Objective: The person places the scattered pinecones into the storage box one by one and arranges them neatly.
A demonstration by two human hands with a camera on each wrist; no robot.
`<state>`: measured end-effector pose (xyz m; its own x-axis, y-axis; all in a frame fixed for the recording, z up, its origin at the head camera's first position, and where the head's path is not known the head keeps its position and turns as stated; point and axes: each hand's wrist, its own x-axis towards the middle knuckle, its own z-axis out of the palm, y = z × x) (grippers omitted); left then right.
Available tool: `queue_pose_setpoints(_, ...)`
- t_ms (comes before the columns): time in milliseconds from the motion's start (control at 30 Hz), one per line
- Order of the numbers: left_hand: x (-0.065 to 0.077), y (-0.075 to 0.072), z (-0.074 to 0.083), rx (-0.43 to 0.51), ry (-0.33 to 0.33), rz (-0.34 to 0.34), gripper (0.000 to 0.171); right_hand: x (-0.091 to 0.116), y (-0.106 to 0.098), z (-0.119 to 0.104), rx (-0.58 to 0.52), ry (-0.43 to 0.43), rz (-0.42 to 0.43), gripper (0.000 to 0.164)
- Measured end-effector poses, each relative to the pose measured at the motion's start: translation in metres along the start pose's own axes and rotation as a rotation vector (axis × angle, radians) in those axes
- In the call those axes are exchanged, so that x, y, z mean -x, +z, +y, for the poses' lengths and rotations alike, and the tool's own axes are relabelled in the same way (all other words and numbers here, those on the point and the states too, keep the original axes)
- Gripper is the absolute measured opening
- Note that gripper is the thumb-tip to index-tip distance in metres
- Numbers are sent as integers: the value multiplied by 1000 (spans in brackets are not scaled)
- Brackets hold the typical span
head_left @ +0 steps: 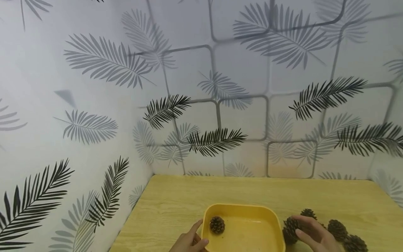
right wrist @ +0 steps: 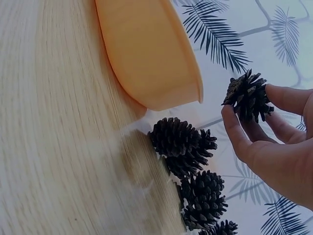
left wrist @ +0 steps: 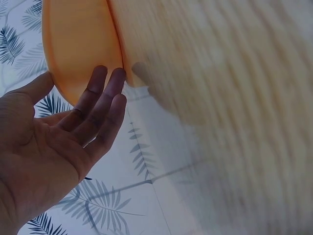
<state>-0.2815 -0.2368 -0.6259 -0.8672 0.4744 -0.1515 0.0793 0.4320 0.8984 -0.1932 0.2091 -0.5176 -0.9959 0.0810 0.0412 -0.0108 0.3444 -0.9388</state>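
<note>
In the head view, my left hand [head_left: 189, 241] holds the left side of a yellow plastic tray [head_left: 245, 207], its thumb over the rim and its fingers along the outer wall. The left wrist view shows the fingers of my left hand [left wrist: 63, 142] gently bent against the tray's wall [left wrist: 83, 39]. One brown pine cone [head_left: 217, 225] sits inside the tray near its left wall. Just past the right rim, my right hand [head_left: 315, 234] pinches another pine cone [right wrist: 248, 96] between thumb and fingers, raised above the table.
Several more pine cones [head_left: 337, 230] lie on the wood-grain table [head_left: 176, 196] to the right of the tray, close around my right hand. Behind the table's back edge stands a white wall [head_left: 239, 119] with a leaf pattern.
</note>
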Motion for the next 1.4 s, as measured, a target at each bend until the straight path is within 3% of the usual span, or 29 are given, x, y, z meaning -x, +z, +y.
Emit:
queue_pose_setpoints(400, 1, 0, 1, -79, 14, 16, 84, -1, 12, -4, -21, 11, -31, 54)
queue_pose_setpoints(833, 2, 1, 5, -104, 26, 32, 85, 6, 51, -19, -177, -35, -76, 46)
queue_pose_setpoints(1033, 3, 1, 1, -94, 12, 30, 87, 7, 56, -31, -165, 15, -106, 48)
queue_pose_setpoints(1400, 2, 2, 4, -79, 29, 18, 87, 3, 58, -43, -172, 23, -169, 49)
